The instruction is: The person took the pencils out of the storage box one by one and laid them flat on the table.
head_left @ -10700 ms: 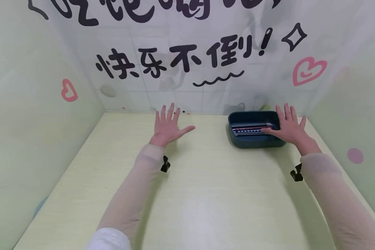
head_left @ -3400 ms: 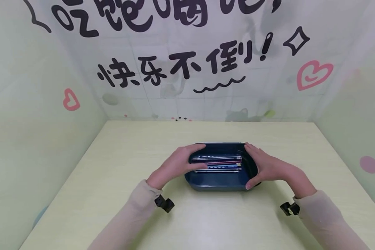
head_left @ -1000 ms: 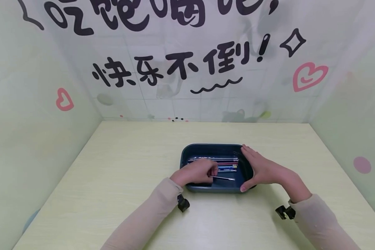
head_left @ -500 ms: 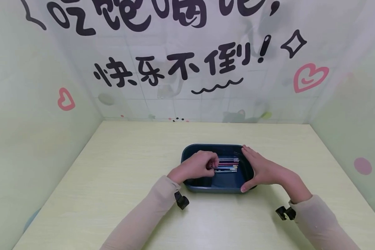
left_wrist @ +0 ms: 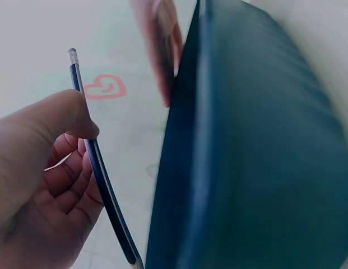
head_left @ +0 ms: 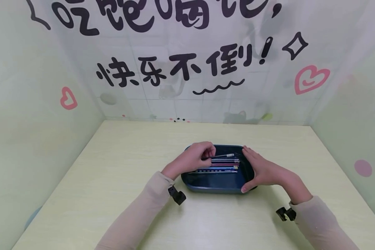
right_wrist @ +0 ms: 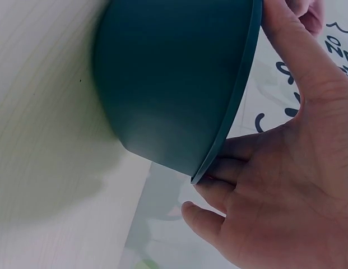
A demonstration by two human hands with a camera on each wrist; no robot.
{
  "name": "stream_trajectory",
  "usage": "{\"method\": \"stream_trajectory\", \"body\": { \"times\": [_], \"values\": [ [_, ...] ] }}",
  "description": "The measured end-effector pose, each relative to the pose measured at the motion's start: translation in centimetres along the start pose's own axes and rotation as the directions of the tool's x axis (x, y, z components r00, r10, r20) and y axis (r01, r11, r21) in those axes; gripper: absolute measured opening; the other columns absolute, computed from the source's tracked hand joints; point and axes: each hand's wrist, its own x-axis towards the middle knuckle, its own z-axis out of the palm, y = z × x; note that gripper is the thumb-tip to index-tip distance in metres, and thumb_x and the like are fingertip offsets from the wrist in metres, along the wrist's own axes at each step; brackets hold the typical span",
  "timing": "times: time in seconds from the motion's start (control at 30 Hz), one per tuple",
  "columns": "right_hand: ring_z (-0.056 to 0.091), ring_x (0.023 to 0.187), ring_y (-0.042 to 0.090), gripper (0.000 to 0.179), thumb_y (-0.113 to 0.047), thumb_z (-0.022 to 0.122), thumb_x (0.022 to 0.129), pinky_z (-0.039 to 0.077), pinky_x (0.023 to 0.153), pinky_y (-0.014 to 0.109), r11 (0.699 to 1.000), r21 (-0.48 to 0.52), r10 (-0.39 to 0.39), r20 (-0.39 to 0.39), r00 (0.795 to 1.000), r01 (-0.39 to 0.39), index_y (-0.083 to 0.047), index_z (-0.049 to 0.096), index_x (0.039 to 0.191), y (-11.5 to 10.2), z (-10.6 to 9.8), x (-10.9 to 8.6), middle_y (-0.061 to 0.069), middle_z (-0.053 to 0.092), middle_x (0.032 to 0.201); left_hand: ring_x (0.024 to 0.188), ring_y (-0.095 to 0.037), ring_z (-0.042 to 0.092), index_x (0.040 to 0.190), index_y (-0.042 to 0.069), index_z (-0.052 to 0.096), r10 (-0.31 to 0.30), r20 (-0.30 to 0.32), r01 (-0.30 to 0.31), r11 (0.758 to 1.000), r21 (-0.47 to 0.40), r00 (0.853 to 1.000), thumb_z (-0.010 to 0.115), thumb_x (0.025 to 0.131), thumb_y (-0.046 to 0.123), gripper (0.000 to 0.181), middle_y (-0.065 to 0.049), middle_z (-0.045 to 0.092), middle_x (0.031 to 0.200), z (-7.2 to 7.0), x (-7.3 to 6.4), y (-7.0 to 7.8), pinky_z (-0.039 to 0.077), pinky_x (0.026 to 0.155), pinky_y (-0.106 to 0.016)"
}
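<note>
A dark blue plastic tray (head_left: 214, 190) sits in the middle of the table. Several pencils (head_left: 222, 166) lie side by side lengthwise in it. My left hand (head_left: 195, 157) is over the tray's left back part, pinching one dark pencil (left_wrist: 106, 185) between thumb and fingers. That pencil's silver-banded eraser end (head_left: 230, 155) points right, above the row. In the left wrist view its sharpened end points down beside the tray wall. My right hand (head_left: 267, 169) grips the tray's right end, thumb at the front corner and fingers along the back corner of the rim.
The pale wood-grain table (head_left: 137, 146) reaches back to a white cloth wall (head_left: 162, 104) with black lettering. Pale green cloth walls close off both sides. A small black mount (head_left: 177, 195) sits at the left wrist, another mount (head_left: 285, 214) at the right.
The tray came from the back right to the middle, held by both hands. My left hand then took a pencil and moved it from the tray's front toward its back. The right hand stayed put.
</note>
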Motion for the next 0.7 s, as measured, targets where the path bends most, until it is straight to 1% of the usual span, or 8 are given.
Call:
{"method": "stream_trajectory", "body": {
  "times": [0.1,0.3,0.53,0.7],
  "values": [
    [0.004,0.151,0.05,0.136,-0.053,0.087,0.066,0.018,0.117,0.068,1.0,-0.003,0.002,0.009,1.0,-0.002,0.007,0.004,0.156,-0.1,0.0,-0.1,0.028,0.001,0.165,0.08,-0.014,0.05,0.099,0.006,0.058,-0.007,-0.023,0.007,1.0,-0.001,1.0,0.061,0.086,0.0,0.015,-0.002,0.055,0.088,-0.9,-0.2,0.2,0.043,0.071,-0.023],
    [0.003,0.151,0.05,0.137,-0.054,0.087,0.066,0.017,0.117,0.068,1.0,-0.003,-0.001,0.013,1.0,0.001,0.007,0.004,0.156,-0.1,-0.1,-0.1,0.028,-0.001,0.164,0.079,-0.015,0.051,0.098,0.006,0.059,0.0,-0.078,0.003,0.999,0.036,0.997,0.062,0.085,0.0,0.015,-0.004,0.058,0.089,-2.6,-0.7,0.3,0.046,0.072,-0.024],
    [0.002,0.151,0.05,0.137,-0.055,0.086,0.066,0.016,0.117,0.067,1.0,-0.005,-0.001,0.018,1.0,0.001,0.007,0.004,0.156,0.0,0.1,0.0,0.028,-0.001,0.165,0.081,-0.016,0.053,0.096,0.007,0.059,-0.023,-0.134,0.032,0.997,0.071,0.991,0.063,0.086,0.0,0.013,-0.004,0.06,0.091,-4.5,-1.7,-0.2,0.048,0.074,-0.027],
    [0.003,0.151,0.051,0.136,-0.054,0.086,0.067,0.017,0.117,0.068,1.0,-0.021,-0.011,0.016,1.0,0.012,0.008,0.004,0.156,-0.1,0.1,0.1,0.029,0.0,0.164,0.081,-0.018,0.054,0.093,0.008,0.058,-0.025,-0.189,0.045,0.993,0.105,0.982,0.063,0.083,-0.002,0.015,-0.004,0.06,0.091,-6.0,-2.6,-0.9,0.048,0.074,-0.03]
  ]
}}
